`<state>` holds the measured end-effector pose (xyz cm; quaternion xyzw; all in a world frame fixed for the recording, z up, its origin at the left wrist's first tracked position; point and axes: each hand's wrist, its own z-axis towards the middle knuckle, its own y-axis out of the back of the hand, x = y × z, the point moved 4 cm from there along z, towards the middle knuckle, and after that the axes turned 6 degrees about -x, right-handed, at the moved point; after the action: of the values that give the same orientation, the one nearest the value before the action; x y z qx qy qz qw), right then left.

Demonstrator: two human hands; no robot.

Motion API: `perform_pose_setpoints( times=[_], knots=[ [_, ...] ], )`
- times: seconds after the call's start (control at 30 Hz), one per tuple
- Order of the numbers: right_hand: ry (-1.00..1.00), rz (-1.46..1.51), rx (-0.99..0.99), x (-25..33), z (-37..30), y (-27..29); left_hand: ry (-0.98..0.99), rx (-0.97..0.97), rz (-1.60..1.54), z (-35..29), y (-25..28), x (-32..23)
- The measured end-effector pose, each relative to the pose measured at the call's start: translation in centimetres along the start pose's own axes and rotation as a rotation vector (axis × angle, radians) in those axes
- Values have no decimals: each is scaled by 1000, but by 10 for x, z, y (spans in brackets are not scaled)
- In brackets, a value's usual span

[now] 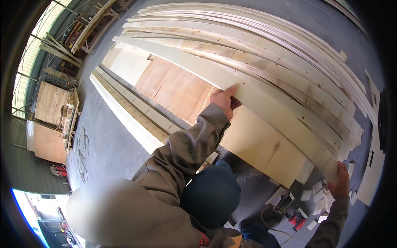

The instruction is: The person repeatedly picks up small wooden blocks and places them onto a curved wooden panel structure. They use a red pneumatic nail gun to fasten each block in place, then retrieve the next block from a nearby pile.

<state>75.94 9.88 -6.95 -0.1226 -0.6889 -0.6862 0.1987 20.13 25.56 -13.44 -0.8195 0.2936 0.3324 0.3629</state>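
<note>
A long, pale wooden board (264,97) runs from the far left to the near right. My left hand (225,101) is closed on its near edge around mid-length, thumb on top and fingers underneath. At the right end of the board, my right hand (340,182) grips the corner; part of its fingers is hidden. Beyond the board lie several more long planks (248,53), side by side and partly overlapping. Below it are a reddish plywood sheet (169,82) and a paler plywood sheet (264,144) with a dark knot.
Narrow boards (124,109) lie on the floor at the left. Near my right forearm are small white offcuts (318,196) and a red power tool (297,221) beside a thin hose (264,221). A coiled cable (82,151) and a wooden rack (93,31) are farther left.
</note>
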Motion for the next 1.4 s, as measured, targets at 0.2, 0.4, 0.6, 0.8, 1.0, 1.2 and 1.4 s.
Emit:
perform_pose_setpoints(
  times=[0.2,0.4,0.6,0.8,1.0,1.2,1.4],
  knots=[
    [136,-55,45,23,12,-48,107,-121,28,3,93,10],
    [158,-100,121,68,-10,-141,182,-274,-69,42,210,26],
    [171,-158,-39,97,-33,-159,86,5,144,116,239,28],
    [123,-177,38,172,23,-216,98,-99,115,176,424,-94],
    [-69,-54,209,202,40,-270,-785,-446,1114,137,413,-130],
    [-22,-118,80,206,42,-289,-1126,586,1529,-20,167,44],
    [-316,131,-194,92,-20,-235,-1034,919,1759,-25,97,101]
  ],
)
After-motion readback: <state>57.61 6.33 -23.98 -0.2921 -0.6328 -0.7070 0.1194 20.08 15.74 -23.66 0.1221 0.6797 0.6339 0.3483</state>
